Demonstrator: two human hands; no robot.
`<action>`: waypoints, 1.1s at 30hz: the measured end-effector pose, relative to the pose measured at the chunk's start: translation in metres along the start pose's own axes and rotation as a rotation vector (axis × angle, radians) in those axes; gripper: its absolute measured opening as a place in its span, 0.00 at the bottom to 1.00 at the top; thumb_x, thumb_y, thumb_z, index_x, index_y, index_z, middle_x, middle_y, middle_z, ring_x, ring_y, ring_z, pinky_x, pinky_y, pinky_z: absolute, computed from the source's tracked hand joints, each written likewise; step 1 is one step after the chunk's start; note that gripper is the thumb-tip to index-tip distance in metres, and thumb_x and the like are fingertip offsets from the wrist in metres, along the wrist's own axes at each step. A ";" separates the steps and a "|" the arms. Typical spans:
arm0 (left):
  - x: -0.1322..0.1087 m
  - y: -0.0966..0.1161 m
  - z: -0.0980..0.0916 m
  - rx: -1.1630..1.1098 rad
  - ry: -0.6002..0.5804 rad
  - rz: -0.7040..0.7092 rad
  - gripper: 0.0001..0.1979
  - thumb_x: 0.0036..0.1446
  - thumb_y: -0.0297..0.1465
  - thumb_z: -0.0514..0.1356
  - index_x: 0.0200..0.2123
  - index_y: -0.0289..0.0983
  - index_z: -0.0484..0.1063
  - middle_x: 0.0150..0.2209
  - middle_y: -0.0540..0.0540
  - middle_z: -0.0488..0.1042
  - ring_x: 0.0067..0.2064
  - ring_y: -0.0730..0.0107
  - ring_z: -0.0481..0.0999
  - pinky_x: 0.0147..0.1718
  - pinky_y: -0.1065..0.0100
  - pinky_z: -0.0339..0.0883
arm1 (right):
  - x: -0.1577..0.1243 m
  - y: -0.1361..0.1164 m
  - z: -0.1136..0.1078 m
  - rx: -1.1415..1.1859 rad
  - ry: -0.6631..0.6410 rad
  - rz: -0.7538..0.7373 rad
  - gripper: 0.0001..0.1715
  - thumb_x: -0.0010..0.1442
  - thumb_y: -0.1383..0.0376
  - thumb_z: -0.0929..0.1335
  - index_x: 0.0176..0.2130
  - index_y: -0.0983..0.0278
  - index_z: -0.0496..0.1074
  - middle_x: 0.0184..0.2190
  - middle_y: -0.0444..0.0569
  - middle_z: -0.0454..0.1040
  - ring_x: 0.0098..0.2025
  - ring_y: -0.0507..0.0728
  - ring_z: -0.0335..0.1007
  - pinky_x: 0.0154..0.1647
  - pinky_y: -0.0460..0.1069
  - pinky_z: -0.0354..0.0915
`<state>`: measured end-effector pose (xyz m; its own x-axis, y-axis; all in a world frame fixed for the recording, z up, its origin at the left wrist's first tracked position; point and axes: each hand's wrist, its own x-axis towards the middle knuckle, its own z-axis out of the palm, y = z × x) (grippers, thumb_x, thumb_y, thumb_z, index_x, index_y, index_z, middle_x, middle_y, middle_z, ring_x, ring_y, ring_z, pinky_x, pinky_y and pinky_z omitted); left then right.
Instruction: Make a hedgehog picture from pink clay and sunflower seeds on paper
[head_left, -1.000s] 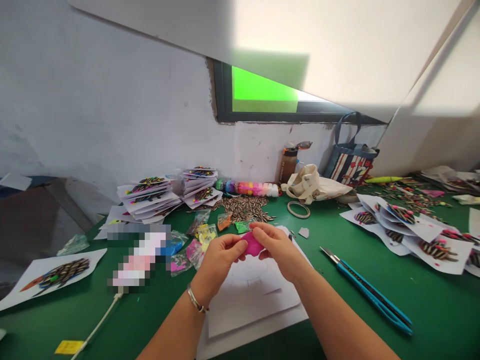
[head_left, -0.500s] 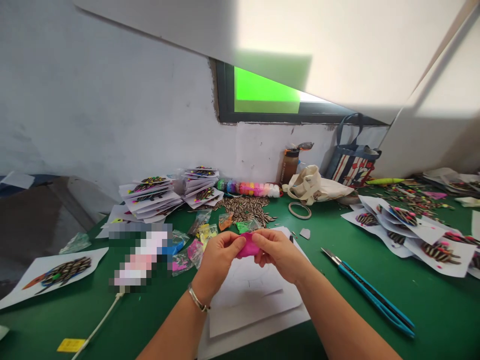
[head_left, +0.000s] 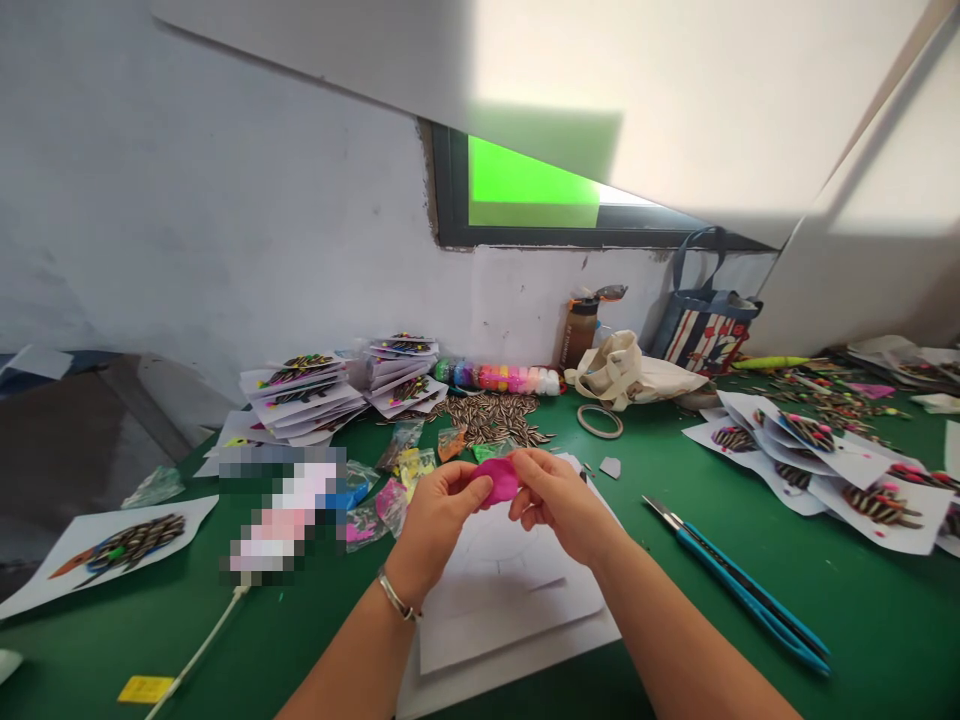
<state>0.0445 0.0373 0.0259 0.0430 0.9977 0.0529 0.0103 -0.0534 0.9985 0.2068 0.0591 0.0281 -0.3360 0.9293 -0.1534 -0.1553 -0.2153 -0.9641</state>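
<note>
Between my two hands is a flattened piece of magenta modelling clay [head_left: 498, 482], held above white paper. My left hand [head_left: 442, 502] pinches its left edge between thumb and fingers. The right edge is gripped by my right hand [head_left: 559, 500], whose other fingers curl underneath. Below lie stacked sheets of white paper [head_left: 510, 620] with faint pencil lines on the top one. Small plastic bags of coloured clay [head_left: 390, 500] sit just left of and beyond my hands. A heap of striped sunflower seeds [head_left: 495, 415] lies behind them.
Blue-handled tweezers [head_left: 739, 580] rest on the green table [head_left: 675, 650] at right. Seed pictures on paper [head_left: 832, 455] are piled right, with more stacks [head_left: 300, 395] at back left. A tape roll [head_left: 600, 421], cloth bag [head_left: 637, 370] and bottle [head_left: 579, 335] stand farther back.
My right thumb and fingers have shifted slightly right and up along the clay, showing more of its flat surface. My left hand stays almost in place.
</note>
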 end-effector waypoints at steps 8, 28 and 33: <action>-0.001 0.005 0.002 0.042 0.057 0.010 0.11 0.50 0.39 0.63 0.28 0.35 0.73 0.25 0.48 0.74 0.29 0.70 0.71 0.29 0.69 0.64 | -0.004 0.002 0.010 0.084 -0.106 -0.030 0.14 0.47 0.61 0.74 0.29 0.65 0.67 0.22 0.43 0.72 0.20 0.47 0.63 0.22 0.45 0.56; -0.001 0.003 0.004 -0.061 0.034 -0.035 0.24 0.52 0.36 0.63 0.52 0.36 0.67 0.38 0.45 0.78 0.37 0.67 0.75 0.37 0.68 0.67 | 0.001 0.005 0.009 -0.030 0.050 -0.183 0.12 0.47 0.69 0.70 0.35 0.64 0.68 0.25 0.42 0.70 0.28 0.50 0.63 0.27 0.46 0.59; 0.001 -0.001 0.001 -0.156 0.020 -0.088 0.27 0.48 0.34 0.66 0.52 0.35 0.67 0.38 0.43 0.78 0.38 0.67 0.75 0.37 0.68 0.66 | 0.002 0.005 0.006 -0.015 0.045 -0.194 0.18 0.47 0.69 0.70 0.40 0.63 0.68 0.29 0.44 0.71 0.29 0.50 0.63 0.28 0.46 0.59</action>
<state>0.0460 0.0385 0.0245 0.0293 0.9989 -0.0358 -0.1420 0.0396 0.9891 0.1995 0.0578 0.0242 -0.2596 0.9654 0.0260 -0.1987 -0.0271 -0.9797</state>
